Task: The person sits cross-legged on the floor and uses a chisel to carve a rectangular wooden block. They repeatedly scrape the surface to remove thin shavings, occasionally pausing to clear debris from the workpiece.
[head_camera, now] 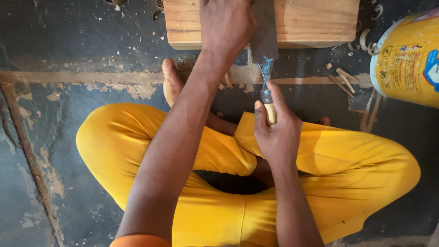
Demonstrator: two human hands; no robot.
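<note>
I sit cross-legged on the floor in yellow trousers (137,142). A thick wooden block (315,20) lies on the floor in front of my feet. My left hand (226,25) presses down on the block's near edge, fingers out of view at the top. My right hand (276,132) is closed around the pale wooden handle of a wide flat chisel (264,43). The chisel's dark blade lies across the block beside my left hand, its tip hidden past the frame's top.
A yellow plastic bucket (409,59) stands at the right, close to the block. Wood shavings and splinters (345,81) are scattered on the dark stone floor (59,55) around the block. My bare foot (173,82) rests just below the block.
</note>
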